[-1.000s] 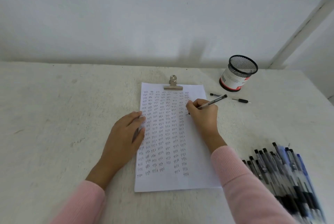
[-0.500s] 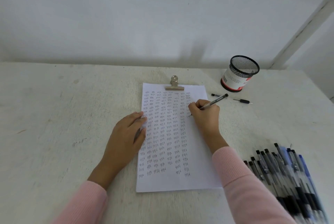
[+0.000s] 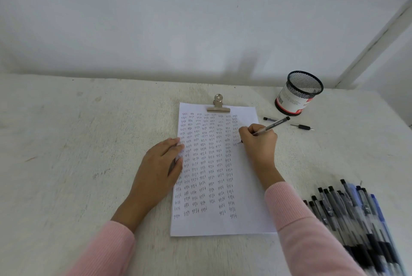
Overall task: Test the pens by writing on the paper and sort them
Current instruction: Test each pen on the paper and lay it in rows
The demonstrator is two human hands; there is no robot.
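White paper (image 3: 245,186), pink sleeves (image 3: 296,213), black mesh cup (image 3: 299,93)

Your left sleeve (image 3: 107,251): light pink, fine ribbed knit, cuff closing at wrist. Your right sleeve (image 3: 296,220): same pink rib. Your left hand (image 3: 156,171), right hand (image 3: 258,142): bare.

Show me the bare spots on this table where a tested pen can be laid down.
Widest bare table lies left of the left hand and paper. A smaller patch sits between the mesh cup and the pen pile. Crowded: the pile itself and two loose pieces beside the cup.
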